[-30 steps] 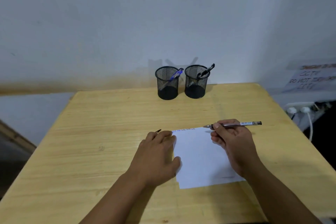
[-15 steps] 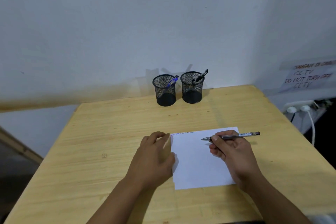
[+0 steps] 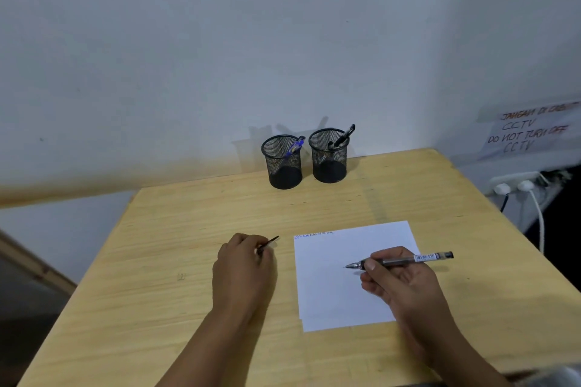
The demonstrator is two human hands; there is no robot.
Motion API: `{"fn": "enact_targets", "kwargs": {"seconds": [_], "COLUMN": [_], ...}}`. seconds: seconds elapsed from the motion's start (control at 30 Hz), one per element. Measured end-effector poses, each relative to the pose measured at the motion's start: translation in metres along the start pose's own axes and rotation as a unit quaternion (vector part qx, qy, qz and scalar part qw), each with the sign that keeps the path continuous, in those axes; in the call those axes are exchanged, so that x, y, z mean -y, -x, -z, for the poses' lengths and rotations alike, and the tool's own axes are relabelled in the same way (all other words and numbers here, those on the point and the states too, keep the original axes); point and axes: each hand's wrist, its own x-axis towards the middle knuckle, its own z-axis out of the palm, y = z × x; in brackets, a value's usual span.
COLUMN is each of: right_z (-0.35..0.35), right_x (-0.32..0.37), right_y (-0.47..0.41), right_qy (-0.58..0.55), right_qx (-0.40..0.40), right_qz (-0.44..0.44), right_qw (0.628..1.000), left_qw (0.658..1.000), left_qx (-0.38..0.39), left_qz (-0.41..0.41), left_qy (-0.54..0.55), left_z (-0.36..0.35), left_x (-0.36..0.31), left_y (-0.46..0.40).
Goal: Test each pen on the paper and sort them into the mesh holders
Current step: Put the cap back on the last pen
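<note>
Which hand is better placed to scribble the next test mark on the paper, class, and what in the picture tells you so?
The right hand. It already grips the pen with the tip over the white paper. The left hand rests on the table beside the sheet, pinching a thin dark object.

Grey pen (image 3: 405,260) over white paper (image 3: 333,292); two black mesh holders (image 3: 284,163) behind, pen each.

Right hand (image 3: 405,280) gripping pen (image 3: 405,260) tip-down over paper (image 3: 339,298), left hand (image 3: 243,267) pinching thin dark piece (image 3: 268,243) on desk (image 3: 188,229), two mesh holders (image 3: 284,162) behind, each holding pens
</note>
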Motion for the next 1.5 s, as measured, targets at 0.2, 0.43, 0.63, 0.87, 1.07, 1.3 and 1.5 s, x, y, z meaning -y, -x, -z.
{"fn": "enact_targets", "kwargs": {"seconds": [0.2,0.43,0.63,0.87,1.07,1.3,1.5], "right_z": [0.008,0.019,0.029,0.039,0.059,0.091,0.125], "right_x": [0.005,0.010,0.009,0.007,0.017,0.030,0.053], "right_y": [0.000,0.000,0.001,0.009,0.017,0.028,0.039], "right_qy": [0.003,0.003,0.052,0.069,0.002,0.015,-0.108], "right_qx": [-0.023,-0.054,-0.065,-0.066,-0.075,-0.097,-0.150], "right_qz": [0.001,-0.003,0.002,-0.006,0.005,0.071,0.047], "right_qw": [1.000,0.999,0.997,0.995,0.997,0.993,0.982], "left_qw": [0.992,0.971,0.961,0.950,0.924,0.894,0.867], "left_qx": [0.046,0.087,0.107,0.146,0.226,0.283,0.330], "left_qz": [-0.084,-0.196,-0.230,-0.241,-0.177,-0.195,-0.232], "left_qy": [0.079,0.109,0.106,0.136,0.252,0.288,0.293], "left_z": [-0.002,-0.011,-0.021,-0.026,-0.030,-0.041,-0.065], "left_x": [-0.028,-0.058,-0.075,-0.093,-0.118,-0.158,-0.206], "left_y": [0.024,0.049,0.057,0.064,0.064,0.066,0.077]}}
